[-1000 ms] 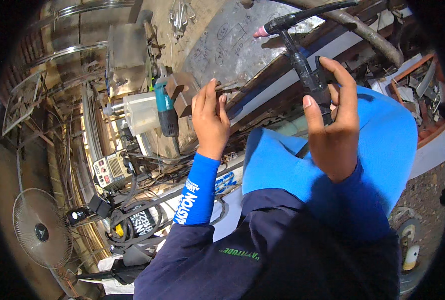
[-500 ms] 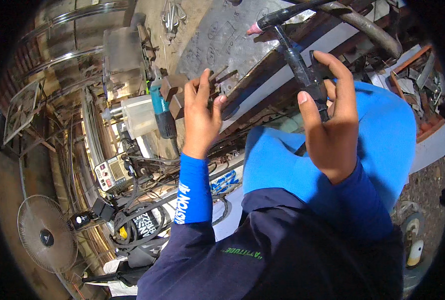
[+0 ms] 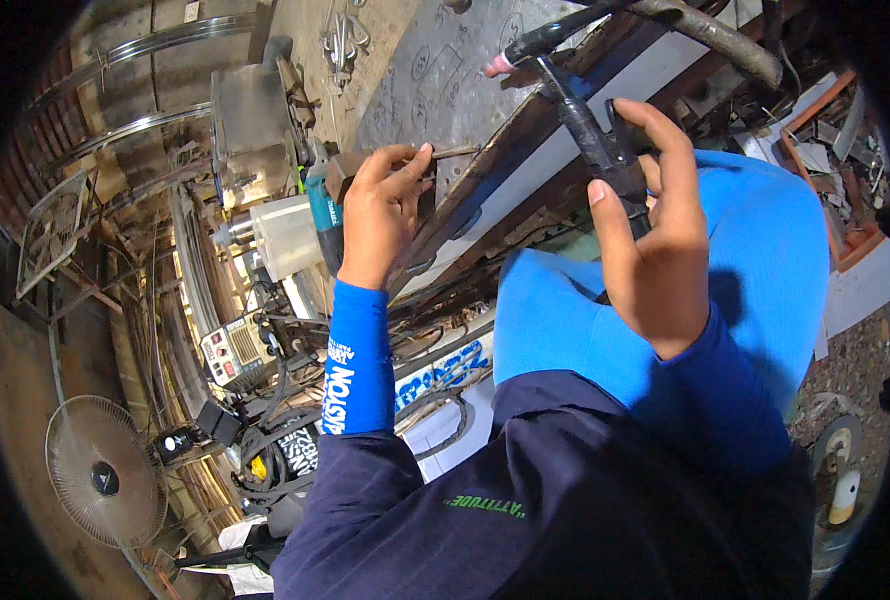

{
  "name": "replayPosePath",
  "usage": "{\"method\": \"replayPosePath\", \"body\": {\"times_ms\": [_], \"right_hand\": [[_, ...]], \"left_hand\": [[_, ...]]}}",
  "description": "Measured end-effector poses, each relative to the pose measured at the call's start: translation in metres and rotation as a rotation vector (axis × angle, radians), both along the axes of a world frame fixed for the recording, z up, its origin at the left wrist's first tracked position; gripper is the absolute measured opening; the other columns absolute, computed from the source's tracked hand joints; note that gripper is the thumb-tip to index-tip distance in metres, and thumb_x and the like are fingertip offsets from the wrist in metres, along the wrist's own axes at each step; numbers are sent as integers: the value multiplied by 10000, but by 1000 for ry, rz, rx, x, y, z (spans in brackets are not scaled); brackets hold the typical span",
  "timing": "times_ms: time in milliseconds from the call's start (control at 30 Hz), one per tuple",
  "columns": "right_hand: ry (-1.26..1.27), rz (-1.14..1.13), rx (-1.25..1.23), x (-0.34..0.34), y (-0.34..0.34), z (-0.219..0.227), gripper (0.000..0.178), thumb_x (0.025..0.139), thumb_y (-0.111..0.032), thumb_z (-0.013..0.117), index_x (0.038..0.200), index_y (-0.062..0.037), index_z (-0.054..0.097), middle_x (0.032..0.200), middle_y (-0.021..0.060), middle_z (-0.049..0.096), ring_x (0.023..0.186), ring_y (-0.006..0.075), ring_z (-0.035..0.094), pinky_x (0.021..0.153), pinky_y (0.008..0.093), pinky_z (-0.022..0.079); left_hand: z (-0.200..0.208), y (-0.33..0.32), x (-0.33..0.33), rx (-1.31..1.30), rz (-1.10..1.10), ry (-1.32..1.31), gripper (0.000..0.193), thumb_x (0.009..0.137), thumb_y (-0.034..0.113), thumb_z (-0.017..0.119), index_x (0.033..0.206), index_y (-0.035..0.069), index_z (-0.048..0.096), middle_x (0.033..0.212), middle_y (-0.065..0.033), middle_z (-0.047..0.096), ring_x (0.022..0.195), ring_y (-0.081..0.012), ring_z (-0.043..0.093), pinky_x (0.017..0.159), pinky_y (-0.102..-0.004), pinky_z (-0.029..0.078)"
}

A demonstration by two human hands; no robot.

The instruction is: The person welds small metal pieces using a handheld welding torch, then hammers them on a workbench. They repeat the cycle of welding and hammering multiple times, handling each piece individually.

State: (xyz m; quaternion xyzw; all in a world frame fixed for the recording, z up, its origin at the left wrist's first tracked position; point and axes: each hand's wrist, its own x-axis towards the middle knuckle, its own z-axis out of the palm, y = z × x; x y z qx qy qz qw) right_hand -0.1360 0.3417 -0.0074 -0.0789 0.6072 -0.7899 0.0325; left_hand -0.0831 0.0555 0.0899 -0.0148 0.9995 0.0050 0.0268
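In my right hand [image 3: 655, 230] is a black TIG welding torch [image 3: 590, 135] with a pink nozzle, pointing left over the work surface. My thumb and fingers wrap its handle, index finger raised along the torch. My left hand [image 3: 380, 215] is at the near edge of the work surface, fingers drawn together. Its fingertips close on the end of a thin metal rod [image 3: 455, 152]; the thumb is mostly hidden. Just left of that hand are a rusty metal block [image 3: 341, 174] and a teal angle grinder [image 3: 322, 210]. A grey metal sheet [image 3: 410, 95] with handwritten marks lies beyond.
Blue cloth [image 3: 755, 230] covers my lap. A welding machine [image 3: 237, 350] and tangled black cables [image 3: 265, 455] are at left, near a standing fan [image 3: 105, 478]. A clear plastic container [image 3: 280, 238] stands by the grinder. Metal scraps [image 3: 845, 150] fill a bin at right.
My left hand has gone from spread fingers to closed fingertips at the rod, shifting slightly left. The right hand still holds the torch, barely moved.
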Motion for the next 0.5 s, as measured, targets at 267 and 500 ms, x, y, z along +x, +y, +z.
{"method": "replayPosePath", "body": {"times_ms": [267,500], "right_hand": [[-112,33,-117,34,9,0,612,1003,32,631,1577,-8,422,933,92,636,739,117,580,664,288,464],[-290,57,-92,48,28,-5,627,995,37,639,1585,-34,437,950,93,628,748,102,588,647,289,464]], "left_hand": [[9,-13,-3,2,-183,-83,541,865,-89,796,1343,164,809,1198,-103,753,1023,-261,755,892,-354,612],[6,-9,-3,35,-172,-85,522,842,-62,836,1325,134,811,1079,-93,721,931,-268,731,837,-362,597]]}}
